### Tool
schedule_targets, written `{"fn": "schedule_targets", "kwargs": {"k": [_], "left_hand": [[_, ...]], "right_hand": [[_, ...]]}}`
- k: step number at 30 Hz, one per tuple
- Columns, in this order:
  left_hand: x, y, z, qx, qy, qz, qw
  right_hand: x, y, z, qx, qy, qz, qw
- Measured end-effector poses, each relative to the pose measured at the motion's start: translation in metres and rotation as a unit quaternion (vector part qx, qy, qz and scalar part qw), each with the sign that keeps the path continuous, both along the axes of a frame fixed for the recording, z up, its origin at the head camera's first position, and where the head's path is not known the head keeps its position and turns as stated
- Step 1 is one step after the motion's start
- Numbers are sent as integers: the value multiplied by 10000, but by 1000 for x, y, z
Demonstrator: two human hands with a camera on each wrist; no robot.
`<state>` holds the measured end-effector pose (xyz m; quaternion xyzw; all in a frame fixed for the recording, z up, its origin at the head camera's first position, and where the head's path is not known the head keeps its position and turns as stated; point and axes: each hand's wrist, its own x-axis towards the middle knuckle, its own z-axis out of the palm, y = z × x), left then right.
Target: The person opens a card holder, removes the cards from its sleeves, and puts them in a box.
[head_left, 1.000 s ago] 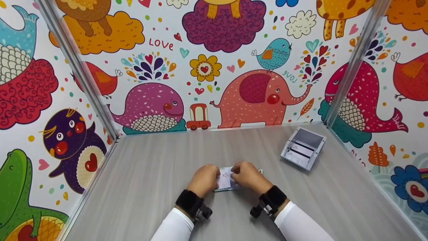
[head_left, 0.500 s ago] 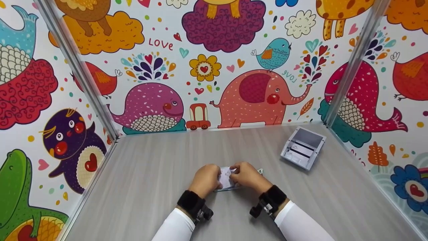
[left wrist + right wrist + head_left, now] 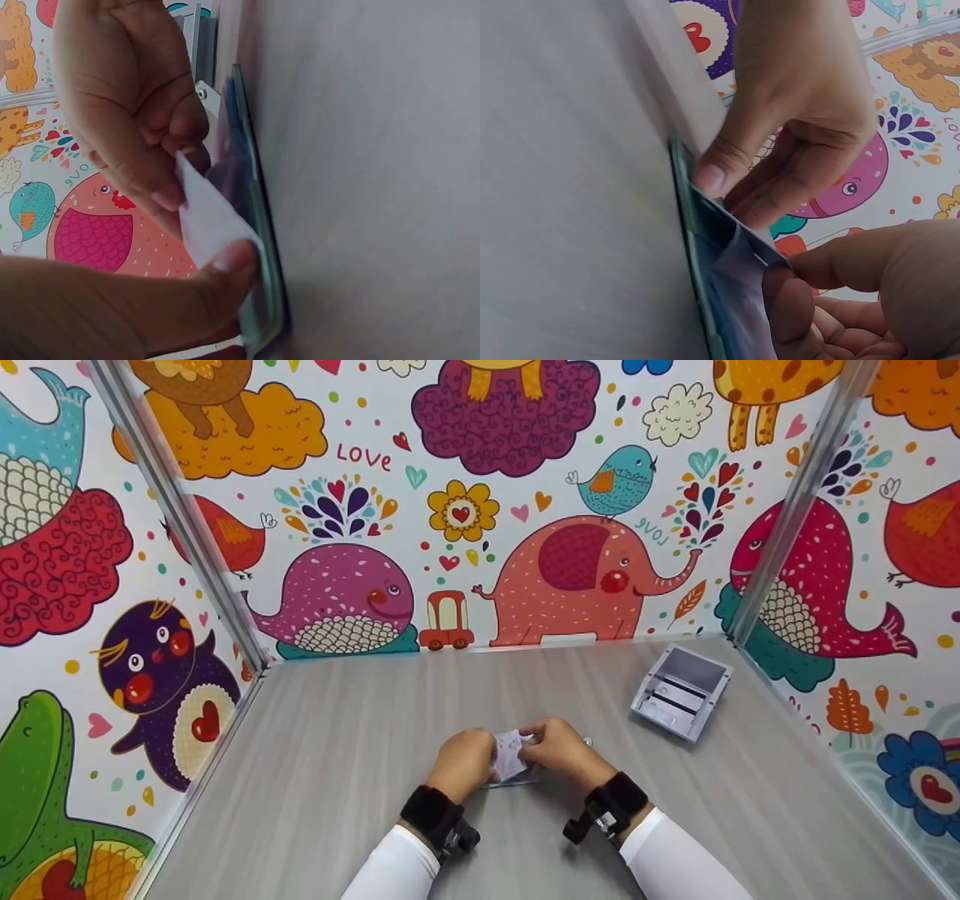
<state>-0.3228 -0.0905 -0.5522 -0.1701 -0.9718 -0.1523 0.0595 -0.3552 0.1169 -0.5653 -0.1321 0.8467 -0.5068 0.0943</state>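
Observation:
A white printed paper card (image 3: 510, 754) is slanted over a flat, green-edged card holder (image 3: 512, 784) on the table. Curled fingers of my left hand (image 3: 463, 755) pinch the card's left side; in the left wrist view the thumb (image 3: 236, 259) presses on it at the holder's edge. My right hand (image 3: 564, 751) pinches the card's opposite edge between thumb and fingers, raised off the holder. In the right wrist view the card bends above a clear plastic sleeve (image 3: 742, 300) of the holder (image 3: 694, 259). Both hands cover parts of card and holder.
At the back right of the table (image 3: 360, 735) stands a grey open box (image 3: 681, 694) with two black straps across white contents. A small snap tab (image 3: 588, 742) sticks out beyond my right hand. Cartoon-printed walls (image 3: 457, 457) enclose the table at back and sides.
The card has gone from lying nearly flat on the holder to slanted, its right side lifted by my right hand. My left hand has shifted slightly and stays at its left side.

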Motion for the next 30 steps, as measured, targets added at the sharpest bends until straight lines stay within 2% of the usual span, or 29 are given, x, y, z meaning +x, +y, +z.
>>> {"fn": "schedule_targets", "kwargs": {"k": [6,12,13,14,16,20,21,30], "left_hand": [[3,2,1,-233,212,39,9995],[3,2,-4,-139,338,-10,9993],[2,1,-6,-97,352,-26,9993],[-6,-2,-19,-54,486,-89,9988],[-6,-2,-20,-9,534,-114,9985],[-2,-1,-15,-115,514,-86,9986],[6,2,-2,-174,394,-27,9991],[7,3,1,-291,187,42,9994]], "right_hand": [[2,-1,2,-346,-510,-151,9980],[4,-4,-1,-502,-897,-67,9947],[4,-4,-2,-499,-913,-48,9946],[4,-4,-3,-488,-916,-39,9946],[4,-4,-3,-468,-892,-52,9949],[3,-3,-2,-496,-814,-143,9953],[3,-3,-1,-484,-775,-167,9957],[-2,7,6,-115,-579,-488,9971]]}}
